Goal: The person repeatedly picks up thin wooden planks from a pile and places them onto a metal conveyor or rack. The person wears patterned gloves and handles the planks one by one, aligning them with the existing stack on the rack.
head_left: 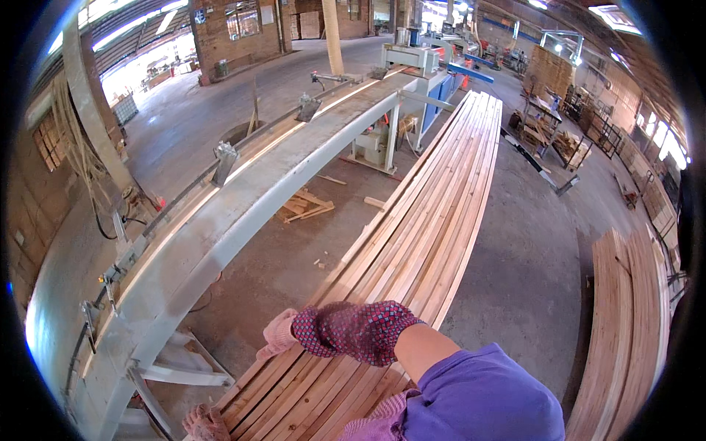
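Observation:
A long stack of narrow wooden strips (412,242) runs from beneath me toward the far machine. My right hand (279,334), in a pink knit glove below a dark patterned sleeve cover, reaches across the stack. Its fingers curl over the leftmost wooden strip at the stack's left edge. Lower down, my left hand (206,424), also gloved, is closed at the same edge, near the close end of the strips. Its wrist and arm are cut off by the picture's lower rim. The fingertips of both hands are partly hidden.
A long grey metal conveyor (250,169) with a pale strip along it stands left of the stack, leading to a machine (408,59). Wood offcuts (307,206) lie on the floor between. Another board stack (621,331) is at right, and a metal bar (533,162) lies beyond.

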Motion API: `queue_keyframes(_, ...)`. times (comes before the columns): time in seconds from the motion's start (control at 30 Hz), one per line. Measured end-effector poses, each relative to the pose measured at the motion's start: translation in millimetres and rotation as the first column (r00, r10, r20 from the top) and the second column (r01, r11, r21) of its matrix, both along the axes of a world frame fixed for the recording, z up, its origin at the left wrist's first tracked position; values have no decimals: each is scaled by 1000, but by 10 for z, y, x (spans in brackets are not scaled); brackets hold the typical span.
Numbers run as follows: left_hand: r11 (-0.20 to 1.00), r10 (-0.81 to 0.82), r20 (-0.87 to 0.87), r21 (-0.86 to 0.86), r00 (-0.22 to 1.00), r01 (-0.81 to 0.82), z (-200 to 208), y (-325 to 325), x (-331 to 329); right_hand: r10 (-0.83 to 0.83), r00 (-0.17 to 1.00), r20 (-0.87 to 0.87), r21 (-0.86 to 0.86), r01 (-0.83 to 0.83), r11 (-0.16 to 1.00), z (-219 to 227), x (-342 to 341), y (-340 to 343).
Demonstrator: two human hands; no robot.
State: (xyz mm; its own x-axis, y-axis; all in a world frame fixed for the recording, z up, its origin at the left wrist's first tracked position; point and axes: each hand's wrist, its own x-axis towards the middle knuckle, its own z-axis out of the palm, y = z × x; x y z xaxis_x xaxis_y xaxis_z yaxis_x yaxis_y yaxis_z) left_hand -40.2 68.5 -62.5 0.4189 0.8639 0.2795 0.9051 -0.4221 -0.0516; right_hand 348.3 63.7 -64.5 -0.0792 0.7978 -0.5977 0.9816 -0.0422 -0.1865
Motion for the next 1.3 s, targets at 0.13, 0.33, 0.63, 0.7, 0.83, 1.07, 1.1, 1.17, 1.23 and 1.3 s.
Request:
queue_keyframes(0.13, 996, 25, 10, -86, 1000, -24, 2, -36, -44, 33, 998, -51, -29, -35, 999, 112, -124, -55)
queue_keyframes(0.33, 953, 109, 22, -286, 994, -98, 227, -108, 80, 61, 998, -29, -18, -61, 998, 284, -147, -148)
queue_keyframes(0.63, 970, 147, 164, -218, 975, -110, -17, -61, 24, 93, 991, -99, 59, -88, 994, 63, -392, -94)
queue_keyframes(0.7, 961, 160, 146, -248, 976, -121, 102, -96, 162, 89, 991, -97, 47, -85, 995, 46, -351, -97)
queue_keyframes(0.83, 930, 192, 35, -326, 981, -170, 76, -29, 17, 87, 992, -94, 16, -86, 996, -11, -420, -30)
queue_keyframes(1.07, 907, 173, 29, -393, 984, -148, 298, -108, 182, 49, 991, -124, -15, -51, 999, 21, -407, -48)
queue_keyframes(1.1, 915, 159, 41, -382, 986, -132, 231, -103, 111, 66, 990, -121, 5, -66, 998, -40, -426, -33)
queue_keyframes(1.17, 921, 117, 47, -380, 992, -90, 193, -41, 137, 26, 997, -69, -29, -28, 999, -272, -488, 91)
queue_keyframes(1.23, 909, 113, 21, -405, 993, -95, 233, -73, 93, 36, 997, -71, -25, -38, 999, -315, -503, 114)
queue_keyframes(1.3, 907, 159, 65, -404, 985, -120, 222, -112, 75, 76, 990, -122, 26, -74, 997, -99, -499, 34)
